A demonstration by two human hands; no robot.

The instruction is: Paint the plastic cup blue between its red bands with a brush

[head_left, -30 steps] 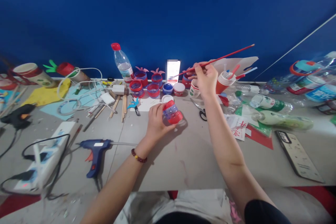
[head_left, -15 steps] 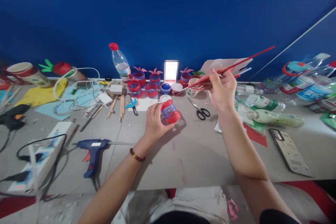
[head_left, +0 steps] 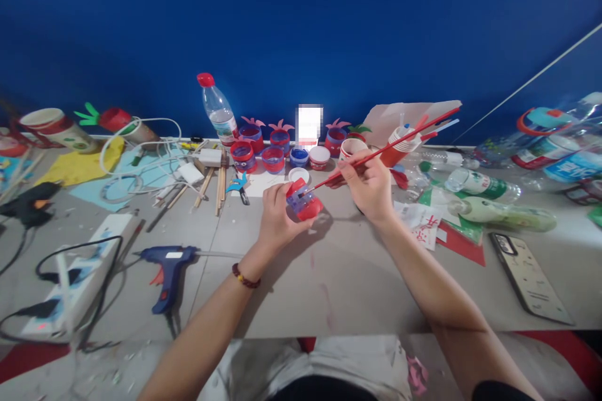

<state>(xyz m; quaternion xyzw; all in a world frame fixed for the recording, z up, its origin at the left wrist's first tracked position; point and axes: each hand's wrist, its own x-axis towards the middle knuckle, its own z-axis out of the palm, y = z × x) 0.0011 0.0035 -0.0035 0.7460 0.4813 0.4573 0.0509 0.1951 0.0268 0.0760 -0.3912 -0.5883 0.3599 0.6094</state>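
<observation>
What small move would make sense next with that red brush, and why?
Probably a short, light stroke along the blue band of the small container: the right hand has the brush angled with its tip at that band, while the left hand holds the container tilted.
</observation>
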